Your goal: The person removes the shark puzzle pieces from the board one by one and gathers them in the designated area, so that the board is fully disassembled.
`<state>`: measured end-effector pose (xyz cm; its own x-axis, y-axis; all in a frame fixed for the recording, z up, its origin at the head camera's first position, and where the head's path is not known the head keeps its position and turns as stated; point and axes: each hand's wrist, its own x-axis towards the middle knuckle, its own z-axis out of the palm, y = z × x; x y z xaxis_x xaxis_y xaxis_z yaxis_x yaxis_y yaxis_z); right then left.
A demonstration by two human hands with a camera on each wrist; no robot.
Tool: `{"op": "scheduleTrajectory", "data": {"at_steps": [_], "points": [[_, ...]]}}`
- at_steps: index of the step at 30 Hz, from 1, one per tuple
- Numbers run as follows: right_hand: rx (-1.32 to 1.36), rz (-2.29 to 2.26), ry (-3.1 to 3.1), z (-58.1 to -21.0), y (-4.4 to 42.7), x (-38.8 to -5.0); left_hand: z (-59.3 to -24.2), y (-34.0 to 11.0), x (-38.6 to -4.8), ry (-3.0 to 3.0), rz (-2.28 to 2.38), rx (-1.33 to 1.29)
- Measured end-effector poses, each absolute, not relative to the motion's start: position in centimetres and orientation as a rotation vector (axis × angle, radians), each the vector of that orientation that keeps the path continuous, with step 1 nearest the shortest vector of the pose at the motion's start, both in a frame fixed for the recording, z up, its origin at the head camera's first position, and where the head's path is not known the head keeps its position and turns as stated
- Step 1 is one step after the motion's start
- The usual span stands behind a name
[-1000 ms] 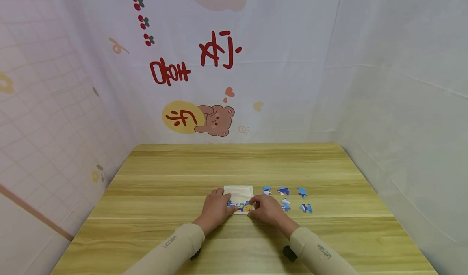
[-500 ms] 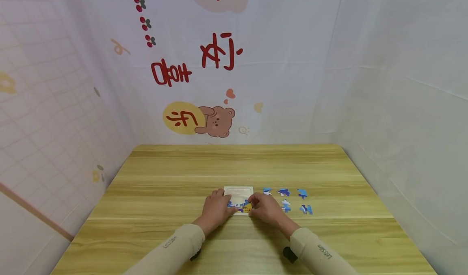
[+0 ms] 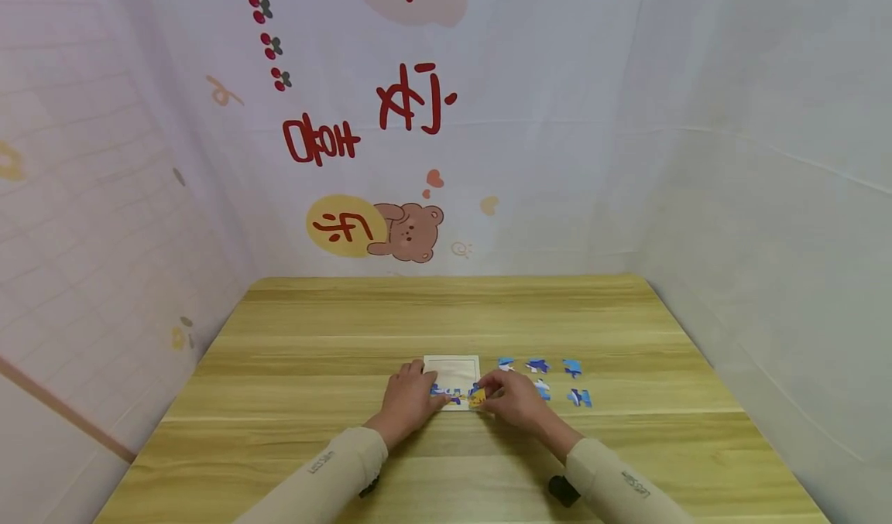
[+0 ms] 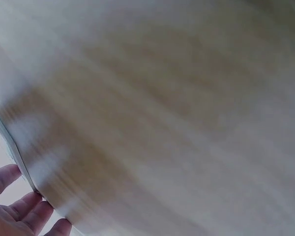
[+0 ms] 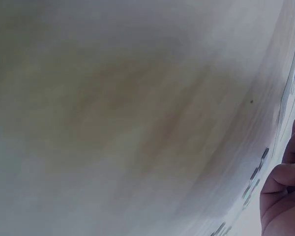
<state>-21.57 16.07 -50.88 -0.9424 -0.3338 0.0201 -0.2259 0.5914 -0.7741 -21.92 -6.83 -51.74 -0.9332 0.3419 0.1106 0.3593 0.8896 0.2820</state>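
Note:
A white puzzle tray lies on the table, with blue, white and yellow jigsaw pieces along its near side. At its left edge my left hand holds the tray, thumb over the near pieces; in the left wrist view, its fingertips meet the tray's rim. My right hand pinches a yellow jigsaw piece at the tray's near right corner. Much of that piece is hidden by the fingers. The right wrist view catches only part of the right hand at its edge.
To the right of the tray lie several loose blue-and-white jigsaw pieces, one partly behind the right hand. The wooden table is bordered by fabric walls at the back and sides.
The right hand has shifted slightly right with the yellow piece, and a pale gap now shows left of it. The left hand stays at the tray's left edge.

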Motion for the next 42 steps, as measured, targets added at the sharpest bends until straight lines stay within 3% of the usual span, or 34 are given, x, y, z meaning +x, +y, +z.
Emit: {"op": "scheduleTrajectory", "data": {"at_steps": [27, 42], "points": [[-0.382, -1.357, 2.52, -51.0, 29.5, -16.9, -51.8, -6.6, -22.2, -2.984, -0.515, -0.564], [-0.332, -1.326, 2.541, -51.1, 33.7, -16.5, -51.9, -6.7, -22.2, -2.979, -0.504, -0.561]]}}
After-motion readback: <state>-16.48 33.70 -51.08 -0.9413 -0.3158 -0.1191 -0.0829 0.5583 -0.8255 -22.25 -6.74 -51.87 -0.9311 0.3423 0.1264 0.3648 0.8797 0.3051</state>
